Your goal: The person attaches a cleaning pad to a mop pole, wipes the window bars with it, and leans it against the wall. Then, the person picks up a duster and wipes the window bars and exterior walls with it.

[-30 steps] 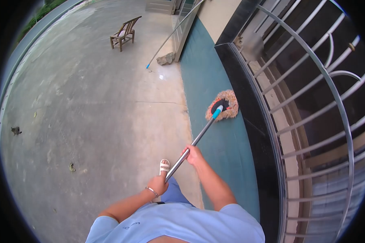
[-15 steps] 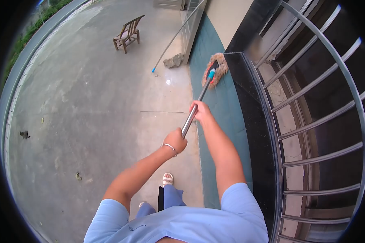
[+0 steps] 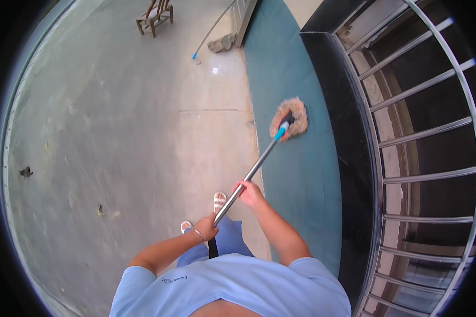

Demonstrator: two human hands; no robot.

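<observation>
A mop [image 3: 258,160] with a metal pole and a fluffy beige head reaches forward and to the right from my body. My left hand [image 3: 207,227], with a bracelet at the wrist, is wrapped round the lower end of the pole. Further up, my right hand [image 3: 250,194] grips the same pole. The mop head rests against the green lower part of the wall [image 3: 293,174], below the black ledge [image 3: 349,174].
Curved metal window bars [image 3: 431,175] jut out on the right. Ahead on the concrete floor [image 3: 116,148] stand a wooden chair [image 3: 154,18] and a grey rock [image 3: 221,43]. A thin pole with a blue tip [image 3: 201,43] leans near the rock. My sandalled feet are below.
Both hands have drawn back toward my body with the mop. Its head has moved lower and nearer along the green wall, away from the black ledge's corner. My view has tilted further down.
</observation>
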